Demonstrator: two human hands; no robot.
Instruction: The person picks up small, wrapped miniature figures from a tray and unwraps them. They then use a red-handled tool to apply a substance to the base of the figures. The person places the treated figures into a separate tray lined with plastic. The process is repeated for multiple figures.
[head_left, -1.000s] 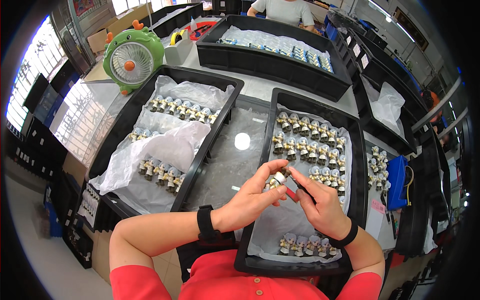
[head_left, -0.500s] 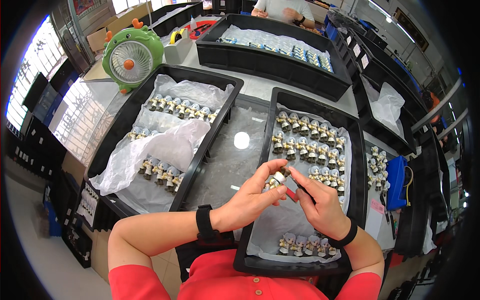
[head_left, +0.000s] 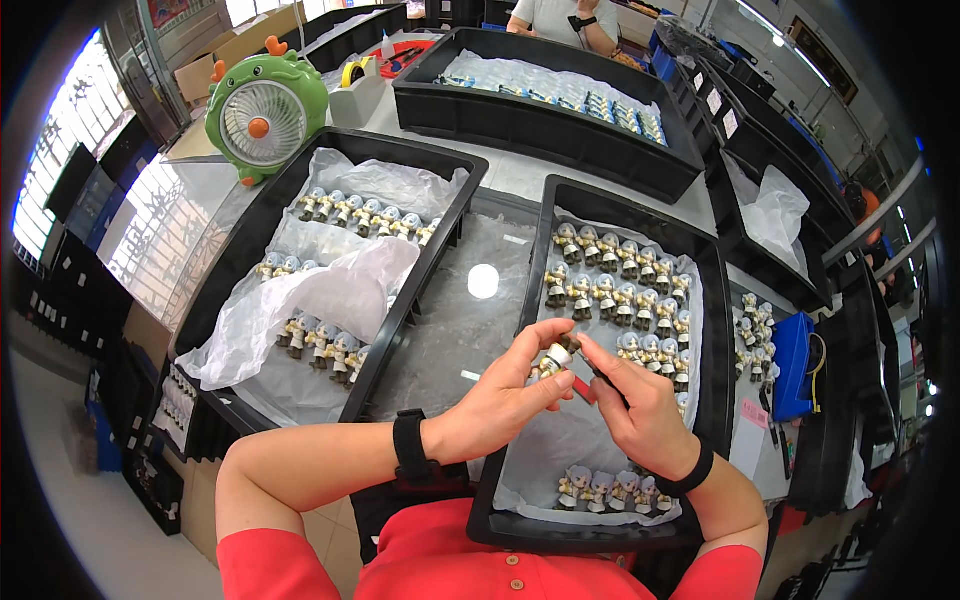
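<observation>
My left hand [head_left: 495, 392] grips a small doll-like figurine [head_left: 555, 357] in white, gold and dark green, tilted over the right-hand black tray [head_left: 535, 255]. Its dark lower end is by my right fingertips. Closed in my right hand [head_left: 645, 415] is a slim dark-handled tool [head_left: 608, 382]; its working end is hidden, so I cannot tell its kind. A red piece [head_left: 582, 390] shows between my hands, partly covered. Similar figurines [head_left: 605, 290] lie in rows on white paper in this tray, with a short row [head_left: 610, 488] at its near end.
Another black tray [head_left: 195, 330] with figurines under crumpled paper [head_left: 300, 300] stands at left. A green fan [head_left: 262, 115] stands behind it. A larger tray [head_left: 540, 115] holds blue-and-white pieces. At right are loose figurines [head_left: 752, 335] and a blue bin [head_left: 795, 365]. A co-worker [head_left: 565, 20] sits opposite.
My hands, the figurine and the tool look nearly unmoved. Across the table, the co-worker's hands have shifted, with one forearm now raised.
</observation>
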